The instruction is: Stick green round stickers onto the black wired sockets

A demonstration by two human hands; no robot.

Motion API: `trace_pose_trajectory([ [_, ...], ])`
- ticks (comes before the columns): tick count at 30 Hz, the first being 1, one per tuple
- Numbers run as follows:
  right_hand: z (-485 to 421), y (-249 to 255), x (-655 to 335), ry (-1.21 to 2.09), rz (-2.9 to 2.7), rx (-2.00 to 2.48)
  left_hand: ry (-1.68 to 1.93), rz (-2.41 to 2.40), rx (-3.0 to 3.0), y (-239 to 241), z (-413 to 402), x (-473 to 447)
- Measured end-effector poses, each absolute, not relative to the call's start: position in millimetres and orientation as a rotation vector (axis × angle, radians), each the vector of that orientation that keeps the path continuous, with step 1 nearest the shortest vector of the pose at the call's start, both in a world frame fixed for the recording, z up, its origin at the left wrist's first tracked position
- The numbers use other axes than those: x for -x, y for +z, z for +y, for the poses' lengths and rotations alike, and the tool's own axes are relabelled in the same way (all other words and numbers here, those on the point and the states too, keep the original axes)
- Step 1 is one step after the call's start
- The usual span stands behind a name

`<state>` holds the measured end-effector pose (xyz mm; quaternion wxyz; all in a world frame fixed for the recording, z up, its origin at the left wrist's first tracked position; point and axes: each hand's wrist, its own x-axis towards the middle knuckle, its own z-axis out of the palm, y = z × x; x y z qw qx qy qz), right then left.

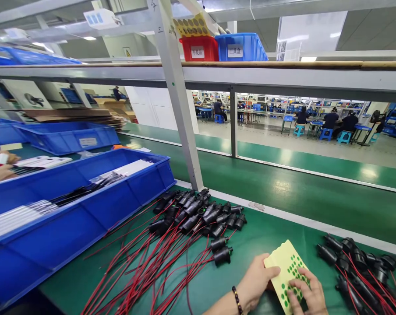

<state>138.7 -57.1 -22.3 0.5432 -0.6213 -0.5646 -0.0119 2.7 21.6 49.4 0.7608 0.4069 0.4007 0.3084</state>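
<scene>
My left hand, with a dark beaded bracelet at the wrist, grips the left edge of a pale yellow sheet of green dot stickers. The sheet is tilted above the green bench. My right hand is over the sheet's lower right part, fingers bent onto the dots. Two of its fingertips are close together there; anything between them is too small to make out. Left of my hands lies a pile of black cylindrical parts with red and black wires. More black cylindrical parts lie to the right.
A long blue bin with white and black pieces stands at left. A metal post rises behind the pile to a shelf with a red box and a blue box. Another person's hands show at far left. People sit in the background.
</scene>
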Motion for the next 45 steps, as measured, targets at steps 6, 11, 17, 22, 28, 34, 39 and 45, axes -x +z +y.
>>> trace_pose_trajectory([
  [6, -52.5, -13.6, -158.6, -0.589, -1.758, 1.350, 0.747, 0.795, -0.815, 59.1, 12.2, -3.3],
  [11, -51.5, -14.7, -170.2, -0.765, -1.907, 1.289, 0.764, 0.822, -0.823, 63.5, 4.9, -5.9],
  [17, -57.4, -20.0, -166.7, -0.551, -1.811, 1.398, 0.766, 0.793, -0.848, 73.7, 4.9, -5.7],
  [22, -57.8, -20.9, -165.7, -0.585, -1.846, 1.381, 0.783, 0.839, -0.779, 71.7, 4.9, -6.0],
  [28, -58.0, -16.6, -163.8, -0.699, -1.830, 1.390, 0.773, 0.761, -0.788, 70.8, 3.4, -6.3],
  [34, -54.3, -9.3, -169.3, -0.921, -1.946, 1.301, 0.751, 0.879, -0.842, 67.5, 2.4, -6.2],
  [39, -53.9, -7.2, -168.6, -0.951, -1.974, 1.315, 0.741, 0.897, -0.850, 70.3, 1.0, -5.6],
  [45, -53.1, -3.6, -159.8, -0.908, -1.942, 1.331, 0.758, 0.929, -0.866, 71.9, -0.9, -4.6],
])
